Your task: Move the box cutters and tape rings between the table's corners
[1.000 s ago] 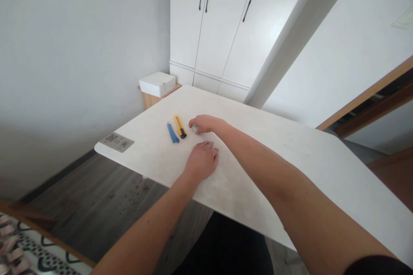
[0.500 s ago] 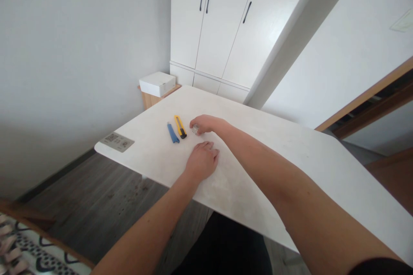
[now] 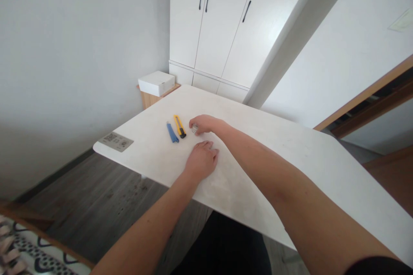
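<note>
A person's two bare arms are reaching out over a white worktop [image 3: 290,154] in a pale room, seen from a head-worn camera. The right hand [image 3: 204,123] is resting at the far middle of the worktop, its fingers [image 3: 193,123] curling down around a small clear object [image 3: 194,129] that is sitting on the surface; only a sliver of it is showing under the fingertips, and what it is cannot be told. The left hand [image 3: 201,161] is lying palm down on the worktop just nearer the person, its fingers loosely together and flat, gripping nothing. Just beside the right hand, on its left in the picture, a yellow utility knife [image 3: 180,126] and a blue utility knife [image 3: 172,132] are lying side by side, close together and roughly parallel, the yellow one nearer the hand. Well apart from them, a grey label with printed codes [image 3: 115,141] is sitting near the worktop's left corner. Beyond the far edge, a white box [image 3: 156,83] is resting on a low wooden stand, with white cupboard doors [image 3: 219,21] rising behind it, and dark wood flooring is showing below the worktop
</note>
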The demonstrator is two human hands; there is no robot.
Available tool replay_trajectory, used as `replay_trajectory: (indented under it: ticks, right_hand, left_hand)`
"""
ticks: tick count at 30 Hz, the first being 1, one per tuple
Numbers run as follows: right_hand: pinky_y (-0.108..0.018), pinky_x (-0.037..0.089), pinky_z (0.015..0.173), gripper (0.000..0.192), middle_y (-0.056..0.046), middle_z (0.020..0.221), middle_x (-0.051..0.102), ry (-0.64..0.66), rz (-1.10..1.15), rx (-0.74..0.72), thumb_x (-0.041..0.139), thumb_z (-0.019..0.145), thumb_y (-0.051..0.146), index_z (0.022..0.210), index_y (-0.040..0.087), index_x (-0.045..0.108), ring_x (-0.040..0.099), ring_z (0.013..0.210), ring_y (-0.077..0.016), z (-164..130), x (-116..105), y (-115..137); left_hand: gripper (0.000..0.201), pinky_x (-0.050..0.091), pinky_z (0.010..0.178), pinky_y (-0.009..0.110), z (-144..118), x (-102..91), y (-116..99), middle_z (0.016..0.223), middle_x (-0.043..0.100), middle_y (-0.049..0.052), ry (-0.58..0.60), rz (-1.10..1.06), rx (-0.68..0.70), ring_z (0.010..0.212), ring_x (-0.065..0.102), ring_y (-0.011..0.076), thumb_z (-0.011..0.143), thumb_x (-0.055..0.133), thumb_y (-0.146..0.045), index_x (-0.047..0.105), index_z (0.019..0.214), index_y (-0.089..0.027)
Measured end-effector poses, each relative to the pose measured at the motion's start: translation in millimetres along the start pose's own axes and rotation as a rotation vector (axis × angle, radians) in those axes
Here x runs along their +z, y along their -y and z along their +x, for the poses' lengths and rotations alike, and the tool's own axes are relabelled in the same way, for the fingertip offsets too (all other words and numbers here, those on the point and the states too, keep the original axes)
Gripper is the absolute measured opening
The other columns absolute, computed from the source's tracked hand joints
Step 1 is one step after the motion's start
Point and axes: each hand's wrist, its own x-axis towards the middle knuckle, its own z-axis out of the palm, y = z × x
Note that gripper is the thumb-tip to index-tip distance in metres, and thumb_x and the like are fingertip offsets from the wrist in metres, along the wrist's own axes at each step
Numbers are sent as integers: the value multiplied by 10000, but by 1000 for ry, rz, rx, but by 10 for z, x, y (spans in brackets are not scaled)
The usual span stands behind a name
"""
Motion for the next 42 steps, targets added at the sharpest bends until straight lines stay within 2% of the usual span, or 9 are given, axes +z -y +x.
replay_trajectory:
  ticks: [9, 21, 23, 25, 29, 32, 35, 38, 42]
  right_hand:
    - [-277, 469, 873, 530, -50, 1292, 675, -6, -16, 18, 772, 776, 299, 1292, 281, 650, 628, 1150, -248, 20, 14, -5]
    - [-287, 469, 861, 467, -47, 1280, 684, -55, -61, 37, 733, 788, 309, 1249, 295, 662, 624, 1163, -251, 15, 90, 21]
    - [-282, 471, 839, 460, -39, 1261, 693, -72, -45, 75, 737, 790, 333, 1243, 302, 661, 637, 1140, -247, -125, 70, -61]
    - [-275, 477, 782, 445, -31, 1162, 730, -70, 18, 144, 730, 801, 358, 1237, 302, 660, 684, 1015, -228, -375, 56, -225]
    - [-274, 471, 660, 436, -10, 887, 753, 41, 168, 371, 693, 824, 375, 1252, 307, 650, 696, 721, -190, -1111, 192, -670]
    - [-295, 474, 701, 418, -34, 1009, 746, 64, 114, 477, 728, 798, 365, 1210, 318, 677, 700, 865, -232, -1671, 465, -881]
    - [-316, 472, 766, 415, -47, 1150, 717, 74, 87, 501, 730, 801, 347, 1212, 331, 676, 667, 1031, -267, -2064, 743, -899]
    - [-329, 468, 781, 438, -60, 1181, 703, 95, 113, 521, 710, 824, 346, 1258, 336, 649, 654, 1064, -277, -2249, 905, -827]
    - [-332, 468, 780, 448, -76, 1219, 683, 58, 107, 520, 693, 840, 367, 1283, 334, 631, 641, 1095, -285, -2282, 976, -778]
  left_hand:
    - [290, 422, 1079, 453, 5, 1, -2, 1262, 666, 128, -7, -21, -5, 1195, 593, 256, 975, 462, -266, 746, 983, -207]
    - [315, 434, 1067, 425, 10, -7, 13, 1286, 659, 147, 12, 25, 15, 1207, 598, 260, 975, 458, -275, 754, 1059, -206]
    - [317, 432, 1072, 427, 8, -1, 23, 1302, 655, 139, 12, 23, 15, 1225, 589, 261, 974, 459, -274, 752, 1080, -216]
    - [317, 432, 1074, 430, 9, 5, 29, 1313, 651, 134, 14, 14, 13, 1237, 583, 263, 970, 462, -266, 751, 1092, -224]
    - [321, 437, 1076, 441, 18, 7, 25, 1310, 654, 133, 21, -8, 10, 1237, 587, 265, 966, 456, -249, 759, 1072, -233]
    - [323, 441, 1085, 444, 23, 1, 16, 1301, 661, 124, 14, -10, -1, 1240, 589, 261, 962, 457, -252, 762, 1067, -240]
    - [325, 444, 1093, 436, 22, -3, 11, 1295, 669, 107, 11, 5, 0, 1242, 593, 255, 957, 462, -262, 762, 1082, -248]
    - [340, 451, 1093, 430, 19, 2, 16, 1298, 671, 102, 18, 28, 12, 1241, 597, 257, 958, 453, -269, 759, 1106, -248]
    - [375, 461, 1087, 425, 19, 18, 24, 1303, 668, 117, 11, 52, 16, 1234, 607, 266, 968, 425, -283, 752, 1140, -224]
